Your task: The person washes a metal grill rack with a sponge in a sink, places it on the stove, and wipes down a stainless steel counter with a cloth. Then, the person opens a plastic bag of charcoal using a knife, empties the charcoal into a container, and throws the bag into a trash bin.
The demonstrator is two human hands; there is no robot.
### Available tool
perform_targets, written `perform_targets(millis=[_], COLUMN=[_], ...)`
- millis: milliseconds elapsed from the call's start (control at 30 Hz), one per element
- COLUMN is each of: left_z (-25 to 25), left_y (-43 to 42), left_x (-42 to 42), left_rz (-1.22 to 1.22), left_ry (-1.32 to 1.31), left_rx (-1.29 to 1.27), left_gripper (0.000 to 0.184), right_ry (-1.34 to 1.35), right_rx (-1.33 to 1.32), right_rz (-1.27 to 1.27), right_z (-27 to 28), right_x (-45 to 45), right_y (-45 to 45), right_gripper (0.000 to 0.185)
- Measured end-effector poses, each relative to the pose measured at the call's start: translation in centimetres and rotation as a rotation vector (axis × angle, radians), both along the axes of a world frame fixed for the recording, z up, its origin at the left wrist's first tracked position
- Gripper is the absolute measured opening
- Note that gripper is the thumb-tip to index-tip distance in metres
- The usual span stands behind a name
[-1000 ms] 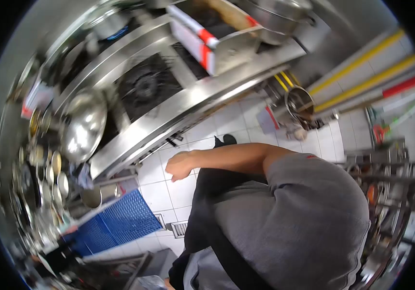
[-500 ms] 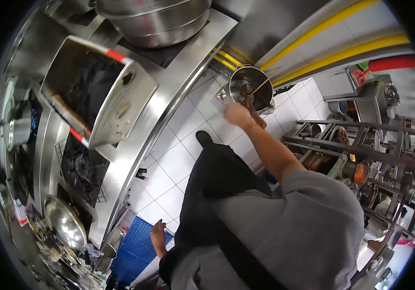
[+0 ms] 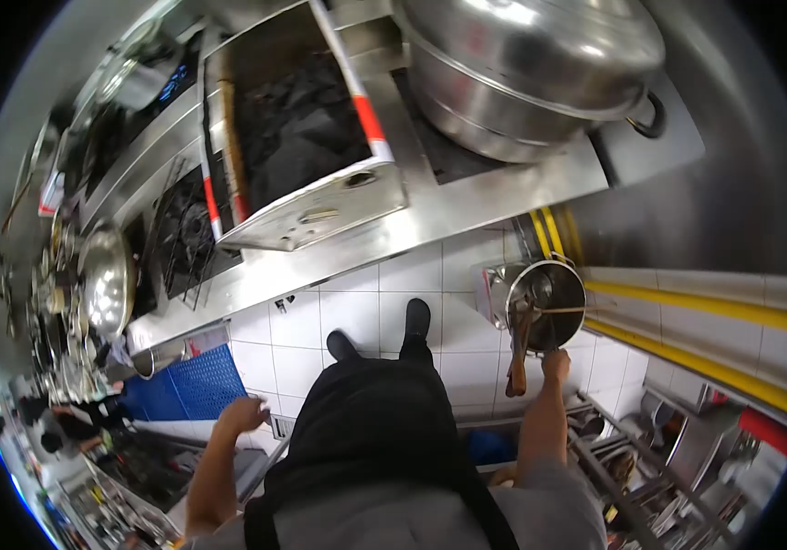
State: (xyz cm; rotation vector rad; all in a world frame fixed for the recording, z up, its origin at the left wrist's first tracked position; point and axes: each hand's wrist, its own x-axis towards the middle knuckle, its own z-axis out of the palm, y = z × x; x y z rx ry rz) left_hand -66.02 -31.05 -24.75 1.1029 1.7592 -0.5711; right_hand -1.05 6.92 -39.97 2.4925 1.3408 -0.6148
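A deep steel pot (image 3: pixel 569 284) holds several utensils and stands on the tiled floor against the yellow-striped wall. My right hand (image 3: pixel 556 365) is closed at the pot's near rim, around a thin handle-like piece that reaches into the pot; its kind is unclear. Just left of that hand, wooden handles (image 3: pixel 518 367) lean out over the rim. A thin stick (image 3: pixel 595 308) juts out to the right. My left hand (image 3: pixel 245 415) hangs out to the left near the blue mat (image 3: pixel 183 385), fingers loosely bent, with nothing visible in it.
A steel stove counter (image 3: pixel 320 275) runs across the front, bearing a charcoal-filled metal box (image 3: pixel 302 137), a large lidded steamer pot (image 3: pixel 531 82) and a wok (image 3: pixel 107 280). Racks with cookware (image 3: pixel 613 449) stand at right. Another person (image 3: pixel 68 426) is at the far left.
My view has turned to the right and the counter now lies ahead. My right hand has moved from over the pot and its wooden handles to the near rim.
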Motion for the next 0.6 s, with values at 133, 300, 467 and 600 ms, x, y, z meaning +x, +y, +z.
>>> perform_targets(millis=[133, 300, 467, 600], left_z=[5.3, 13.8, 26.8, 30.0], left_y=[16.2, 32.0, 32.8, 31.7], left_x=[5.5, 19.9, 26.0, 22.6], left_rz=[-0.154, -0.368, -0.758, -0.752], left_ry=[-0.126, -0.876, -0.652, -0.215], left_rx=[0.531, 1.111, 1.831, 2.040], left_gripper=[0.048, 0.086, 0.086, 0.079], right_ry=[-0.176, -0.104, 0.484, 1.005], right_rx=[0.048, -0.061, 0.469, 0.743], right_rz=[0.265, 0.553, 0.033, 0.176], right_z=[10.3, 38.0, 52.7, 50.4], right_x=[5.1, 2.2, -10.7, -15.3], right_y=[-3.1, -6.6, -11.3, -12.2], right_gripper=[0.026, 0.026, 0.028, 0.062])
